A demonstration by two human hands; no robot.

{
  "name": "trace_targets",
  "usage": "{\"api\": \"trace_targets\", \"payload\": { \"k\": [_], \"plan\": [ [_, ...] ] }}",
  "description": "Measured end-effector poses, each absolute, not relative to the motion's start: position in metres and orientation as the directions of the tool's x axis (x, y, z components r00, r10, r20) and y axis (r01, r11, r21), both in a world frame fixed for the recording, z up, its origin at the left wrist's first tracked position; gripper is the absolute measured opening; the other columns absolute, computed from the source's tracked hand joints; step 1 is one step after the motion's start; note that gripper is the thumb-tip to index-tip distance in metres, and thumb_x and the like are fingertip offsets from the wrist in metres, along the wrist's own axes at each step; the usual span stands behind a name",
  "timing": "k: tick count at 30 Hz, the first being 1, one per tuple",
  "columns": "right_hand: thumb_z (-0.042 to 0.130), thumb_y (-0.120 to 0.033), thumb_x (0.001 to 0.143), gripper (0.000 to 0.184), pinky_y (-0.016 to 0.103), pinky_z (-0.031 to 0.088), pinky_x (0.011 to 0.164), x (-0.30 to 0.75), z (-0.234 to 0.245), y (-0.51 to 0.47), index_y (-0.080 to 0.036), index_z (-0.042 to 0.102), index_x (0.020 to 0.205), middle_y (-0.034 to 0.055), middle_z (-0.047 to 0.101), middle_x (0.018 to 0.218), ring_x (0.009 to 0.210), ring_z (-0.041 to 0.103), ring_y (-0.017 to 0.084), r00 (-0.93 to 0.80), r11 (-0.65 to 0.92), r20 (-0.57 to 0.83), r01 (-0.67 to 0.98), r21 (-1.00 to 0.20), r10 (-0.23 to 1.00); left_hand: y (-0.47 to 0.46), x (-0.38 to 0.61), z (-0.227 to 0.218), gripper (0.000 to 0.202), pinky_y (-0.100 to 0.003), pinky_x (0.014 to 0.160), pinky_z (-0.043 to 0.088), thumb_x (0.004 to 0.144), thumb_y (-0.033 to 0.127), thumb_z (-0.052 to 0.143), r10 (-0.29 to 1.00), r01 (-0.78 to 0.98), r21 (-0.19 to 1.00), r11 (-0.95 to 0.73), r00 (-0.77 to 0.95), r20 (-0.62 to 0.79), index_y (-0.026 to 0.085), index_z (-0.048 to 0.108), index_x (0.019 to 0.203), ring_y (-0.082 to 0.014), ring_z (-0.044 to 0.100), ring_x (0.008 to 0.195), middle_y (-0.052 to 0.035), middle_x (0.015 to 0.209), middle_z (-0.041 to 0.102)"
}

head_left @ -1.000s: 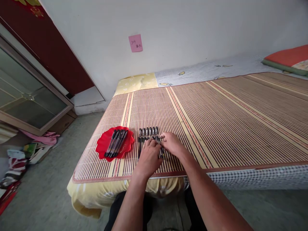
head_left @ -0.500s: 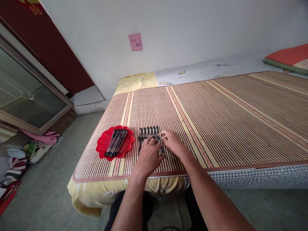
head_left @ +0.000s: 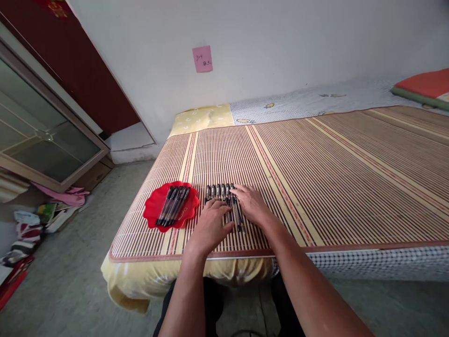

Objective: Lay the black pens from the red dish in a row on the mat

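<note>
A row of clear-barrelled pens with black caps [head_left: 223,189] lies side by side on the bamboo mat, caps pointing away from me. My left hand [head_left: 213,220] rests over the row's left and middle part, fingers stretched across the barrels and thumb apart, hiding several of them. At the right end, my right hand [head_left: 249,202] has its fingers extended against the cap of the outermost pen [head_left: 239,217]. Left of the row, a red plate [head_left: 150,206] with a wavy rim carries several more such pens [head_left: 173,206].
The mat [head_left: 298,187] covers a bed against a white wall [head_left: 280,47]. A pink note [head_left: 202,59] is stuck on the wall. A folded red and green quilt [head_left: 424,84] lies far right. Left stands a glass-doored cabinet [head_left: 49,135], with clothes [head_left: 24,234] on the floor nearby.
My right fingers have straightened and moved in against the row's right end. My left hand has shifted slightly left, uncovering more barrels. The view has turned slightly.
</note>
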State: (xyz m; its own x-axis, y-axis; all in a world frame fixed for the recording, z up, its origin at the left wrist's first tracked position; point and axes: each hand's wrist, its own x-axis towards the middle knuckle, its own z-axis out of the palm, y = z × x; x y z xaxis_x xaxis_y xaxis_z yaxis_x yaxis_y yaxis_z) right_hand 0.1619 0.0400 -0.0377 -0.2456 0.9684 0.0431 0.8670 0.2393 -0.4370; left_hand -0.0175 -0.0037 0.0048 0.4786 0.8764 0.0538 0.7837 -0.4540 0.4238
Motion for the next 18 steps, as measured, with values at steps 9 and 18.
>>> {"api": "trace_targets", "payload": {
  "k": [9,18],
  "plan": [
    [0.034,-0.004,0.099,0.056,0.045,0.037,0.114,0.161,-0.033,0.038,-0.019,0.053,0.149,0.0073,0.047,0.158,0.142,0.041,0.028,-0.234,0.211,-0.005,0.885,-0.416,0.972,0.002,-0.036,0.005,0.03,-0.046,0.111,0.044,0.089,0.024,0.069,0.898,0.784,0.456,-0.421,0.431,0.087,0.014,0.07,0.117,-0.0283,0.055,0.124,-0.0123,0.123,0.068],
    [0.035,-0.001,0.096,0.06,0.046,0.036,0.114,0.163,-0.037,0.04,-0.02,0.052,0.15,0.0081,0.046,0.159,0.142,0.042,0.029,-0.235,0.214,0.008,0.87,-0.444,0.972,0.001,-0.035,0.005,0.031,-0.044,0.111,0.045,0.089,0.025,0.069,0.897,0.778,0.466,-0.422,0.434,0.087,0.016,0.07,0.119,-0.0275,0.054,0.126,-0.0106,0.122,0.067]
  ]
}}
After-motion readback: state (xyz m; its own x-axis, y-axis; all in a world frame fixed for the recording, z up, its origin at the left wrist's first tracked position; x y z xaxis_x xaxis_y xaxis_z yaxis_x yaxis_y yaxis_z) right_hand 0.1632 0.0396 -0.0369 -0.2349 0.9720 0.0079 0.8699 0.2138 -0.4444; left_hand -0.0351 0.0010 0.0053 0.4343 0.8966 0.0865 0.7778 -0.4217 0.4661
